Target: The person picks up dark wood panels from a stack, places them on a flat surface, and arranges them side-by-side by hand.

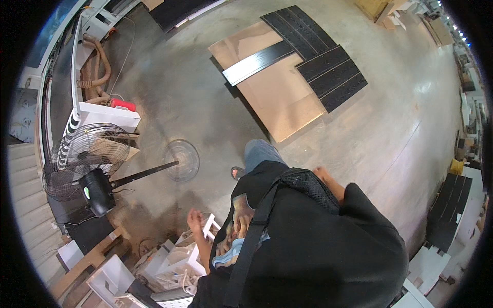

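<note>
Head view: left hand [195, 219] loosely spread, seemingly empty, near white pieces [211, 226]; right hand [320, 173] partly hidden, can't tell. Black panels [333, 77] overlap a brown sheet [272, 105] ahead; stepping clear seems wise.

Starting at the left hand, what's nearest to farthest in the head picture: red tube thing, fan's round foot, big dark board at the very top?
From the left hand:
1. Fan's round foot: on the floor, ahead.
2. Red tube thing: farther ahead, to the left.
3. Big dark board: farthest, at the picture's top edge.
</note>
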A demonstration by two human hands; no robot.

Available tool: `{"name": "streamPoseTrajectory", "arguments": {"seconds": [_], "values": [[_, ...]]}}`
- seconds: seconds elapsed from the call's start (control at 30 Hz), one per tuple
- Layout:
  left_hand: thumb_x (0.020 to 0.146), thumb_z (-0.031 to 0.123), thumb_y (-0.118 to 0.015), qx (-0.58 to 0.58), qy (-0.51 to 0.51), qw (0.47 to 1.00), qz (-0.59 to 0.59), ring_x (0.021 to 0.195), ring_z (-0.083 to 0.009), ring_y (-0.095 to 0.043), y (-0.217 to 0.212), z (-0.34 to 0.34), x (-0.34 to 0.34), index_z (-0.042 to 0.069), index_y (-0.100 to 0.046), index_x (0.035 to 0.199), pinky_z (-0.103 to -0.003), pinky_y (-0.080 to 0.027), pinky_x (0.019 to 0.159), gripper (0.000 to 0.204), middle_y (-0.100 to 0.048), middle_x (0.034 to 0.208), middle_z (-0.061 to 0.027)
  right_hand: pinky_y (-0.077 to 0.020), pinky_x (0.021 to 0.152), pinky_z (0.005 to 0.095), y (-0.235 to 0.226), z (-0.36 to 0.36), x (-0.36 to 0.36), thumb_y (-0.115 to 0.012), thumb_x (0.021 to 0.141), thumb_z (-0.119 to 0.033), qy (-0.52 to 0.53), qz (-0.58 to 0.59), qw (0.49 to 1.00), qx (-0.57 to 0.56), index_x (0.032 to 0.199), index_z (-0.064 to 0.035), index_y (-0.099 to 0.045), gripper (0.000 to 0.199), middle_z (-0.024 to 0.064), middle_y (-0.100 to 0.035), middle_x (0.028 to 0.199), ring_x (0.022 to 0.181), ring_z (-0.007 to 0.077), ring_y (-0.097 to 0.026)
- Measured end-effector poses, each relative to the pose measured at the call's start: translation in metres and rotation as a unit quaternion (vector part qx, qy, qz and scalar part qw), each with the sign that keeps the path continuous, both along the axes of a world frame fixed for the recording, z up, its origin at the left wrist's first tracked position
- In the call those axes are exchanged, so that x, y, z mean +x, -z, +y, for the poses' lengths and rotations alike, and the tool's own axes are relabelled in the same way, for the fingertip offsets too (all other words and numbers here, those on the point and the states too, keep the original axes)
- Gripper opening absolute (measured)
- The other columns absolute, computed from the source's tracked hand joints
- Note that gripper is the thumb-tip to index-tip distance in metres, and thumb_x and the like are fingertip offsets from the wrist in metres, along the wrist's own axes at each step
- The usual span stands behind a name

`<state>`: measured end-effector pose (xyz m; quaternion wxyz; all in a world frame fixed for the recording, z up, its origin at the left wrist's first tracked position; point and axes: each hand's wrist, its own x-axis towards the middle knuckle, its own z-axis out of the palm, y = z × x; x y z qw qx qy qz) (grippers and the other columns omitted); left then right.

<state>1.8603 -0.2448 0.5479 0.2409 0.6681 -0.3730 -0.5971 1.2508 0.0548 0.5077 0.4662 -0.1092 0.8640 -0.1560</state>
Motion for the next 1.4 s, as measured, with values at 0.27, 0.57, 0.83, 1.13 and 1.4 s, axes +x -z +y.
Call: {"name": "streamPoseTrajectory", "arguments": {"seconds": [0.27,0.57,0.83,1.13,1.4], "values": [[0.095,0.020,-0.058,0.112,0.181,0.970,-0.117,0.075,-0.0121,-0.061,-0.010,-0.164,-0.059,0.008,-0.056,0.128,-0.026,-0.047,0.061,0.036,-0.068,0.096,-0.0045,-0.0512,0.075,0.0363,0.011,-0.011,0.100,-0.058,0.087,-0.030,0.005,-0.066,0.995,0.074,0.101,-0.0033,-0.070,0.033,0.0161,-0.069,0.087,0.086,0.0237,-0.066],[0.092,0.021,-0.064,0.062,0.369,0.927,-0.016,0.075,-0.0124,-0.060,0.017,-0.316,-0.229,0.007,-0.060,0.127,-0.026,-0.047,0.063,0.038,-0.068,0.091,-0.0061,-0.0472,0.096,0.0375,0.009,-0.323,0.002,-0.067,0.087,-0.045,-0.001,0.006,0.992,-0.126,0.122,-0.0102,-0.066,0.049,0.0147,-0.069,0.112,0.108,0.0260,-0.063],[0.095,0.022,-0.062,0.057,0.341,0.938,-0.012,0.070,-0.0073,-0.058,-0.012,-0.470,-0.353,0.007,-0.057,0.127,-0.022,-0.044,0.057,0.036,-0.067,0.094,-0.0051,-0.0515,0.064,0.0274,-0.085,-0.386,-0.107,-0.052,0.098,-0.026,0.373,-0.047,0.887,-0.268,0.119,-0.0020,-0.062,0.033,0.0073,-0.070,0.092,0.075,0.0133,-0.064],[0.094,0.026,-0.065,0.040,0.666,0.744,0.023,0.069,-0.0119,-0.058,0.082,-0.631,-0.405,0.008,-0.053,0.130,-0.027,-0.047,0.059,0.042,-0.067,0.095,-0.0030,-0.0557,0.065,0.0346,-0.050,-0.360,0.025,-0.055,0.093,-0.032,0.649,0.015,0.749,-0.134,0.116,-0.0024,-0.064,0.039,0.0140,-0.071,0.096,0.077,0.0220,-0.068],[0.094,0.032,-0.064,0.122,0.632,0.758,-0.107,0.062,-0.0133,-0.060,0.034,-0.770,-0.521,0.015,-0.056,0.119,-0.025,-0.045,0.048,0.031,-0.066,0.087,-0.0016,-0.0532,0.062,0.0319,-0.007,-0.470,0.221,-0.061,0.090,-0.018,0.591,-0.015,0.804,-0.064,0.112,0.0034,-0.066,0.031,0.0160,-0.072,0.088,0.073,0.0212,-0.069]]}}
